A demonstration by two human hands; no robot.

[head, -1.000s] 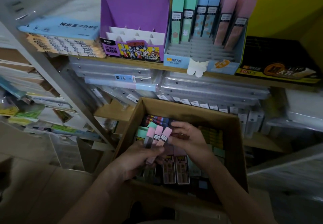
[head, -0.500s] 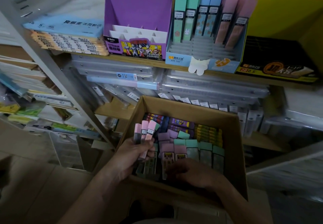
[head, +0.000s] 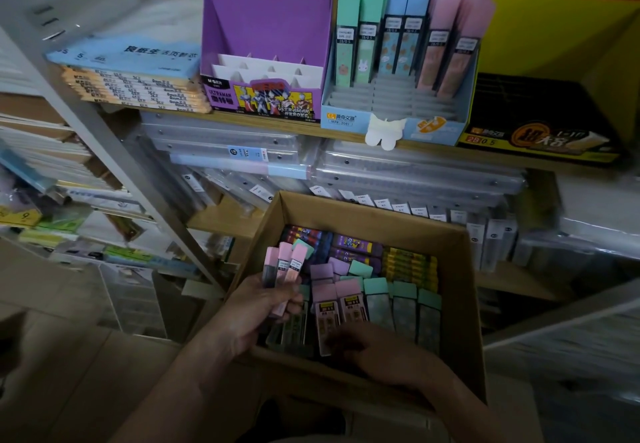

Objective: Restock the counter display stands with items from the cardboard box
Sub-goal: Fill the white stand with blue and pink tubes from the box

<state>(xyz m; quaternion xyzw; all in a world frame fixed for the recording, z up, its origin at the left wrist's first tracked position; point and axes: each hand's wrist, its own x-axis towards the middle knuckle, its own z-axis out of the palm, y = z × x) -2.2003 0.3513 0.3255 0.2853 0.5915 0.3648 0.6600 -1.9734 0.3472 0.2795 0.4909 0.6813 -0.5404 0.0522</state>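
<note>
A cardboard box sits low in front of me, filled with pencil-lead cases in pink, purple, green and yellow. My left hand holds a fan of pink cases over the box's left side. My right hand reaches down among the pink cases at the box's near edge; it is blurred and its grip is unclear. On the shelf above stand a blue display stand with green, blue and pink cases in its back row, and a purple display stand with bare white dividers.
A black and yellow display box stands at the shelf's right. Stacked notebooks lie at its left. Clear plastic folders fill the shelf behind the box. A grey metal upright runs diagonally at left.
My right hand left the fan of cases and dropped to the box's near edge. My left hand moved slightly left with the pink cases.
</note>
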